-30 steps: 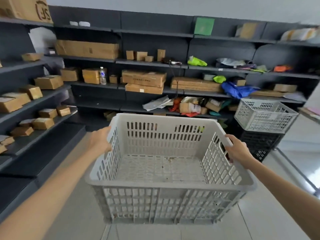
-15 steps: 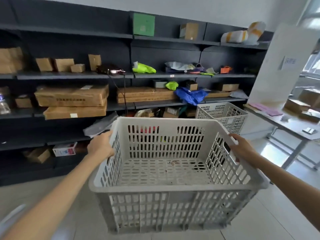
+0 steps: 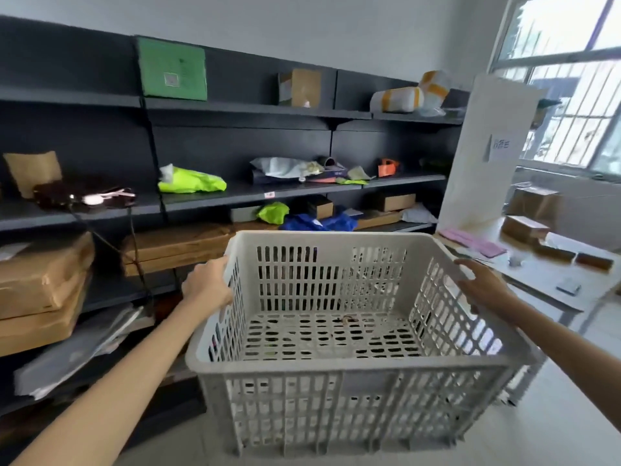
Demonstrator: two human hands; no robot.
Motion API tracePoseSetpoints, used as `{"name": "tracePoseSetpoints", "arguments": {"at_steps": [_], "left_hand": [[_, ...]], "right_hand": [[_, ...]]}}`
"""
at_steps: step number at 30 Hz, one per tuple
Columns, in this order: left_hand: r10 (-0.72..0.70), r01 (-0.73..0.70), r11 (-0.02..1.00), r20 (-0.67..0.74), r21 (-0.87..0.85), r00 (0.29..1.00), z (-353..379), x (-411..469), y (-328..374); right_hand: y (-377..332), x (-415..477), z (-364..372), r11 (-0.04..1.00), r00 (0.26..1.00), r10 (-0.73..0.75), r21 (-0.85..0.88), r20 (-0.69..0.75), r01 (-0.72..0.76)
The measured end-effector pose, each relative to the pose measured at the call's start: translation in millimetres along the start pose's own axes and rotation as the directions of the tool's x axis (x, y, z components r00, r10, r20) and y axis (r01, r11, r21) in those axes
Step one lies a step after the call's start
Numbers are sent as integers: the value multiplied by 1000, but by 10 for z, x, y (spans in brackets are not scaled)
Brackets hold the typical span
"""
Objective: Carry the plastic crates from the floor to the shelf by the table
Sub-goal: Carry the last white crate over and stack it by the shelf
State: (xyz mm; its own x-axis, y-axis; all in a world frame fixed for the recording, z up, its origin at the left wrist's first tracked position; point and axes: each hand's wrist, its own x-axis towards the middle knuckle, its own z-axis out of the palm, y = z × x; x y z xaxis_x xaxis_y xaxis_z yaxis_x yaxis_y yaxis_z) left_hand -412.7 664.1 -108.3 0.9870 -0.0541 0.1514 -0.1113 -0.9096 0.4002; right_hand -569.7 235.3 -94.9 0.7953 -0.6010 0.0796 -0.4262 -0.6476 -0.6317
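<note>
I hold an empty pale grey slotted plastic crate (image 3: 349, 385) in the air in front of me, its open top facing up. My left hand (image 3: 209, 286) grips the rim on its left side. My right hand (image 3: 483, 284) grips the rim on its right side, fingers over the edge. Behind the crate runs a dark grey shelf unit (image 3: 262, 193) with several levels. A white table (image 3: 551, 280) stands to the right, next to the shelf's right end. Any other crates lie hidden behind the one I carry.
Cardboard boxes (image 3: 43, 284) fill the lower left shelves, with neon green bags (image 3: 191, 183) and a blue bag (image 3: 319, 223) further right. A white board (image 3: 484, 153) leans at the table's back. Small boxes (image 3: 524, 227) lie on the table. Pale tiled floor lies below.
The view has swung right and closer to the shelf and table. The crate is still held in both hands; the crates seen behind it are now out of sight.
</note>
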Motion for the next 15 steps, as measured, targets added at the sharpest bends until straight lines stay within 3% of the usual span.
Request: {"name": "tracePoseSetpoints", "arguments": {"at_steps": [15], "left_hand": [[229, -224, 970, 36, -95, 973, 1030, 2835, 2193]], "right_hand": [[334, 3005, -454, 985, 982, 85, -136, -166, -108]]}}
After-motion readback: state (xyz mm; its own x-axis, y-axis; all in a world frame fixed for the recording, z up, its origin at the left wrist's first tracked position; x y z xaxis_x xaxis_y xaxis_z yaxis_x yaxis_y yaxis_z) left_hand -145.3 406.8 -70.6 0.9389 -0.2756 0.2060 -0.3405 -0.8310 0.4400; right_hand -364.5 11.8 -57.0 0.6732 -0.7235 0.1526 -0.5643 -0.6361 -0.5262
